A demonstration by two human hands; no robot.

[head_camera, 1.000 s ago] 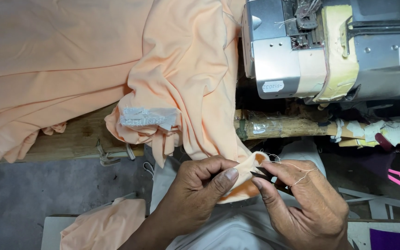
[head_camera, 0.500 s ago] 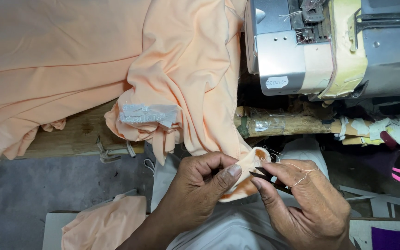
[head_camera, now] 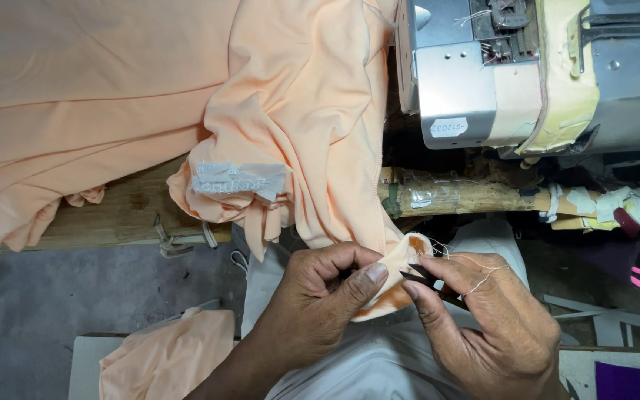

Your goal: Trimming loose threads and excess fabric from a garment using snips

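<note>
The left hand [head_camera: 320, 296] pinches a corner of the peach fabric [head_camera: 312, 96] between thumb and fingers, folding the edge [head_camera: 398, 263] up so the seam end faces the other hand. The right hand [head_camera: 490, 318] is closed around small dark thread snips [head_camera: 427, 280], their points set right against that pinched corner, with a pale loose thread [head_camera: 483, 275] trailing across its knuckles (a stray tail from the stitching, I would judge). The corner is held low over the person's lap, near the front of the scene, while the rest of the fabric runs up and away onto the wooden surface [head_camera: 124, 211], where it lies heaped to the far left, so its weight is carried there and not by the hands. A white label [head_camera: 235, 179] shows on a fold. The grey sewing machine [head_camera: 527, 74] stands at far right, just beside the fabric.
</note>
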